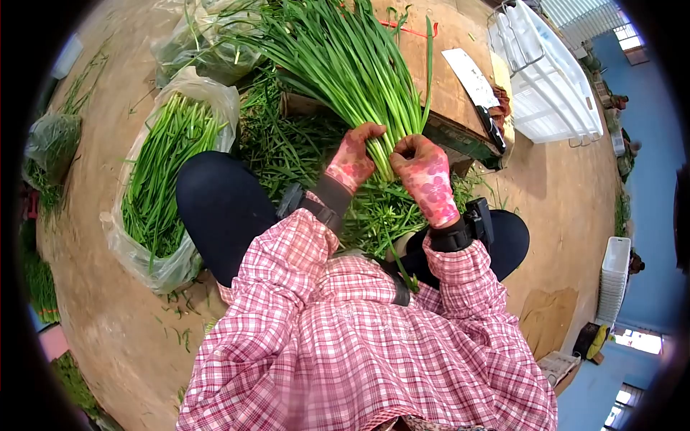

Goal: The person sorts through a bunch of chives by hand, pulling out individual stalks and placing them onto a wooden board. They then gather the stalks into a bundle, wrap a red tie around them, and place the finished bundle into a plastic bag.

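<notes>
Both hands wear pink flowered gloves and meet at the pale lower end of a thick bunch of long green chives (345, 65). My left hand (352, 159) wraps the bunch from the left. From the right, my right hand (425, 176) closes on the same stalks. The leaves fan away from me over a wooden block (438, 79). A heap of cut green trimmings (287, 151) lies under the hands, between my knees.
A cleaver (476, 90) lies on the wooden block to the right. A clear plastic bag full of chives (162, 179) sits on the floor at left, another bag (208, 43) behind it. White plastic crates (550, 72) stand at upper right, stacked white trays (614, 280) at right.
</notes>
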A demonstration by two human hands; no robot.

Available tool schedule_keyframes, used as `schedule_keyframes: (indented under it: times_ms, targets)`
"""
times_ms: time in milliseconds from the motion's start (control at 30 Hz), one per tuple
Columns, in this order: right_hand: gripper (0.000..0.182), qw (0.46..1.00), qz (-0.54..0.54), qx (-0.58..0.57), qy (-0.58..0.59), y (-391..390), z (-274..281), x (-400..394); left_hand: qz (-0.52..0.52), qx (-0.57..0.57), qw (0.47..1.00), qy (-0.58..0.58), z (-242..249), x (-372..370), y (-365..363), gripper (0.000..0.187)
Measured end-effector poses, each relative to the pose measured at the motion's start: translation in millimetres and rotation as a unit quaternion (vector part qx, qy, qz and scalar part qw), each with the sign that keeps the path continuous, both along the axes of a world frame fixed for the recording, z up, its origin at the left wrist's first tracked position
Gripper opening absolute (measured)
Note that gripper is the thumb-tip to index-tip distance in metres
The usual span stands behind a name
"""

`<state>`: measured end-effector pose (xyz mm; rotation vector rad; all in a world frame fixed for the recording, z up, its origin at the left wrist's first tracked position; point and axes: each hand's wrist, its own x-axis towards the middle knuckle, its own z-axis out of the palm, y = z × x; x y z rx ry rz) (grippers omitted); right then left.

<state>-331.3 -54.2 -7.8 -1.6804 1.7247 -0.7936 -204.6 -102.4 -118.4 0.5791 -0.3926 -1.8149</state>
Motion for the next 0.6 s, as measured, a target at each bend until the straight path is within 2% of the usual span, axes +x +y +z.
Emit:
schedule_keyframes:
  times_ms: [33,67,167,333,433,467,500,567,600]
  targets:
    - [0.014,0.998,-0.006,0.028,-0.048,-2,0,-3,-0.018,0.024,0.998,0.047,6,2,0,0.012]
    - [0.015,0.997,0.012,0.007,-0.075,-2,0,-6,-0.035,0.049,0.994,0.093,11,3,1,0.011]
    - [0.016,0.997,0.0,0.011,-0.076,-4,5,-4,-0.027,0.06,0.992,0.104,16,2,2,0.009]
    - [0.014,0.962,-0.047,0.019,-0.269,-6,1,-1,-0.03,0.088,0.989,0.115,8,1,-3,0.016]
    - [0.013,0.929,0.01,0.071,-0.364,10,23,-10,-0.003,0.091,0.99,0.103,7,-3,-5,0.022]
    - [0.014,0.938,0.063,0.102,-0.326,22,42,-12,0.007,0.096,0.987,0.125,9,-5,-5,0.01]
    - [0.013,0.919,0.171,0.135,-0.329,31,54,-18,-0.013,0.094,0.984,0.153,13,-3,-4,0.011]
    - [0.012,0.808,0.427,0.242,-0.326,37,68,-42,-0.054,0.09,0.972,0.209,18,0,-2,0.011]
    - [0.013,0.823,0.456,0.233,-0.247,35,79,-47,-0.063,0.093,0.971,0.209,18,-2,-5,0.014]
